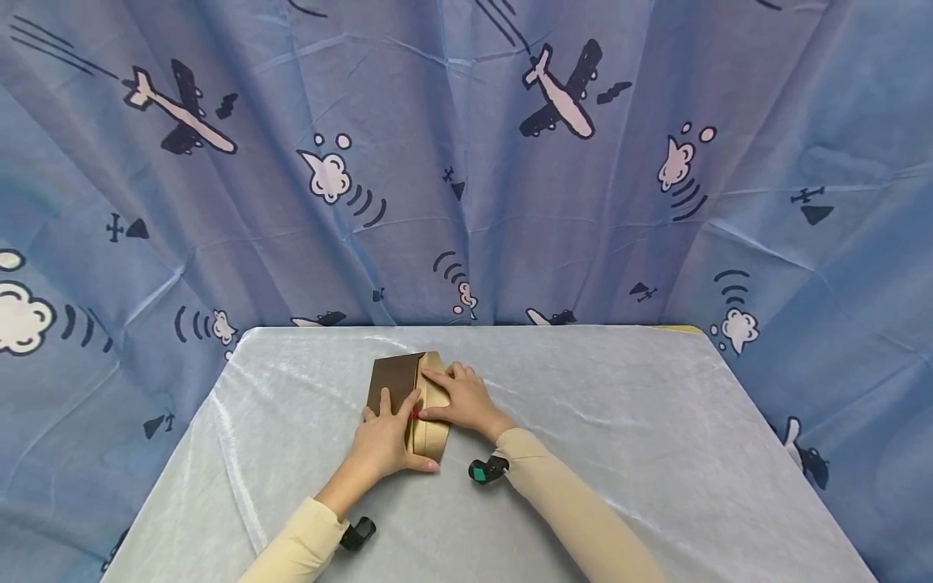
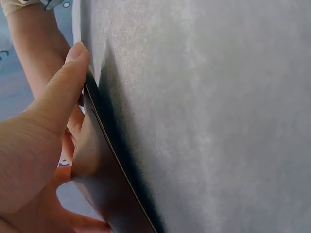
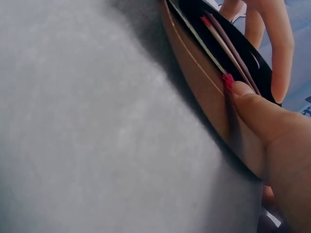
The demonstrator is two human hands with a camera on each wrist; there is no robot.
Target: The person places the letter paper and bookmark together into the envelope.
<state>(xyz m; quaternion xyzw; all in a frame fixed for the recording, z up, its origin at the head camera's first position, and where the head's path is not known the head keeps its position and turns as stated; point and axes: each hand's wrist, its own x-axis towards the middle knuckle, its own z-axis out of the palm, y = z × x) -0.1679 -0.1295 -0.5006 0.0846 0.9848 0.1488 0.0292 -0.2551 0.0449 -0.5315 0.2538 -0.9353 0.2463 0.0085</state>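
Envelope: a gold and brown paper envelope (image 1: 408, 401) is lying flat near the middle of the desk (image 1: 656, 453), a bit toward the back edge. Its brown flap is lying on the left part and the gold part is on the right.
Left hand: the left hand (image 1: 386, 441) is resting on the near left part of the envelope. Its fingers are lying mostly straight on the brown flap, and the thumb is lying along the near edge of the gold part.
Right hand: the right hand (image 1: 459, 401) is lying on the gold part, fingers straight and pressing down. The 2 hands are touching in the middle. Something small and red is showing at the thumb tip in the right wrist view; I cannot tell what it is.
Writing: no words can be read on the envelope.
Desk: a pale grey, slightly shiny cloth is covering it.
Room: a blue curtain (image 1: 466, 162) is hanging behind the desk, with cartoon planes and puffy white clouds printed on it.
Sleeves: both arms are wearing cream sleeves (image 1: 576, 510), with a small black camera on each wrist.
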